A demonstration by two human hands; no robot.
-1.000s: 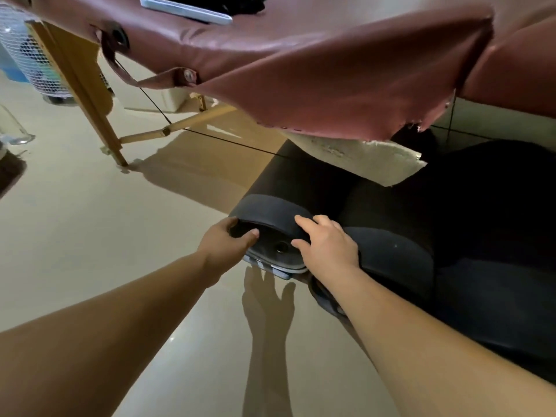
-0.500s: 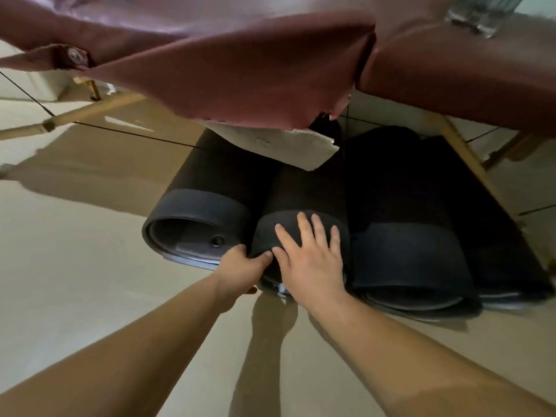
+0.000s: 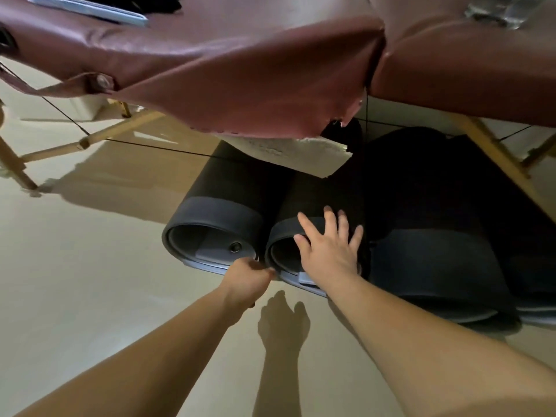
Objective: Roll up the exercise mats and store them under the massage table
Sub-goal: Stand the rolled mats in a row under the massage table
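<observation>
Several dark rolled exercise mats lie side by side on the floor under the maroon massage table (image 3: 240,94). The leftmost roll (image 3: 219,215) shows its open end with a small round cap. Beside it is the second roll (image 3: 313,203). My right hand (image 3: 328,248) rests flat on the second roll's near end, fingers spread. My left hand (image 3: 248,279) is curled at the lower rims where the first two rolls meet; what it grips is hidden. A third roll (image 3: 433,257) lies to the right, with another dark one (image 3: 535,266) at the frame edge.
Wooden table legs (image 3: 493,152) and thin black brace cables (image 3: 168,150) cross the space under the table. Torn white padding (image 3: 288,152) hangs from the table's underside above the rolls. A phone (image 3: 90,9) lies on the table top. Beige floor (image 3: 75,266) stretches left.
The view has swung back slightly left. My right hand has spread and lifted a little on the second roll. My left hand has slid down to the rolls' lower rims.
</observation>
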